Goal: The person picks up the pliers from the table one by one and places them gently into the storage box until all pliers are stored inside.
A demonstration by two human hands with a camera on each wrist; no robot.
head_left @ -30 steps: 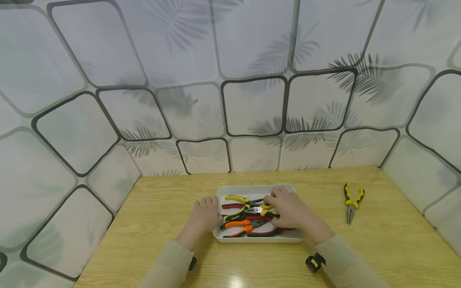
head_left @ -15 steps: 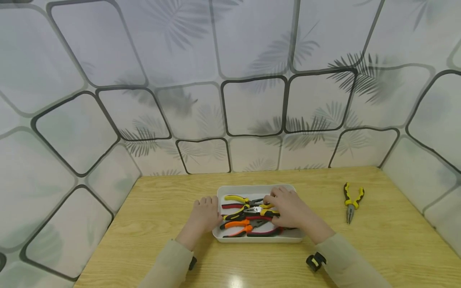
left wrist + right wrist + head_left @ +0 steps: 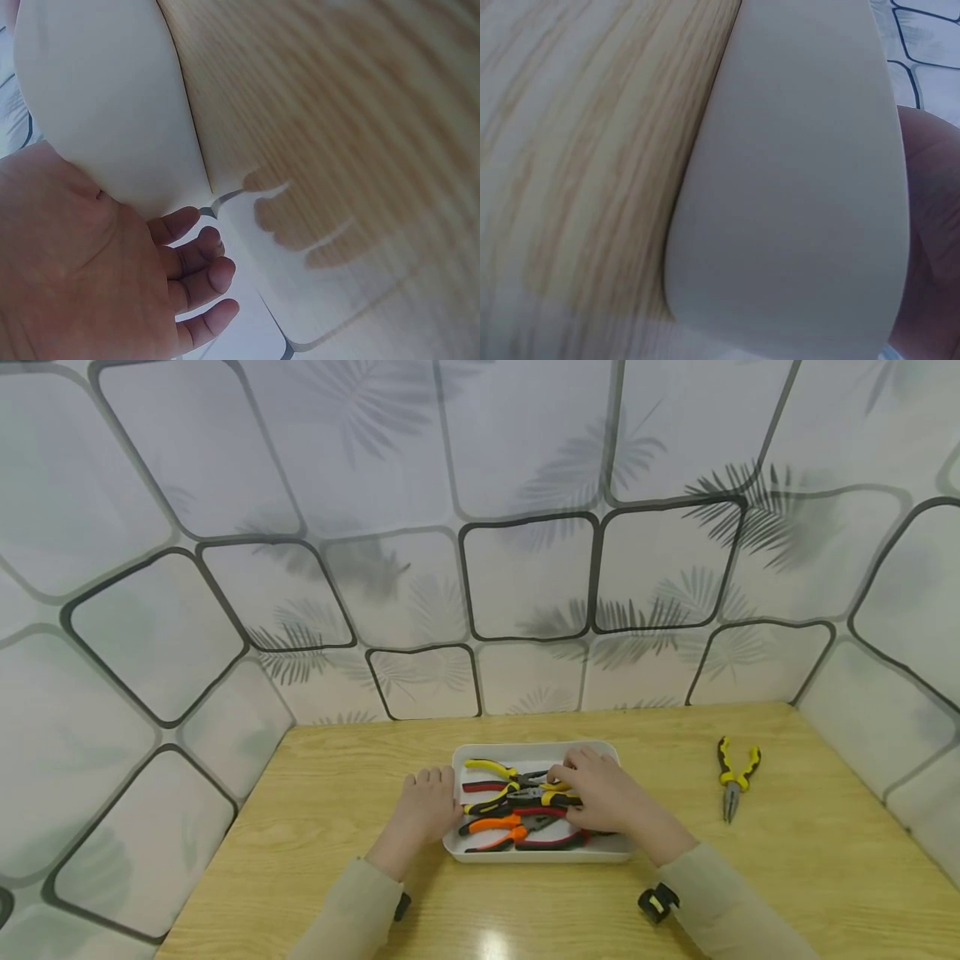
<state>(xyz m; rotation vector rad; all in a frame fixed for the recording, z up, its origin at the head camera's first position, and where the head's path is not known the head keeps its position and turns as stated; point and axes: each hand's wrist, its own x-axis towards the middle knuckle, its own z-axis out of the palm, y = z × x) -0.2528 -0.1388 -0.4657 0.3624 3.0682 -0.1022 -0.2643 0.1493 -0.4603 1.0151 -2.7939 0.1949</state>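
Note:
In the head view, a white tray [image 3: 536, 857] holds several pliers with yellow, red and orange handles. My right hand [image 3: 600, 789] reaches over its right end, with bent fingers on the yellow-and-black handles of a pair of pliers [image 3: 528, 794] whose jaws point left. The fingertips are partly hidden there. My left hand [image 3: 426, 806] rests against the tray's left side, thumb at the rim. The left wrist view shows its relaxed fingers [image 3: 206, 281] beside the tray wall [image 3: 120, 97]. In the right wrist view, the tray wall covers most of the right hand [image 3: 934, 225].
Another pair of yellow-and-black pliers [image 3: 731, 785] lies on the wooden table [image 3: 345, 760], right of the tray, handles spread toward the back. Patterned fabric walls [image 3: 525, 677] stand behind the table and along both sides.
Both hands stay nearly in place. The pliers at the right hand have shifted slightly and their jaws shine less. The head view has tilted a little.

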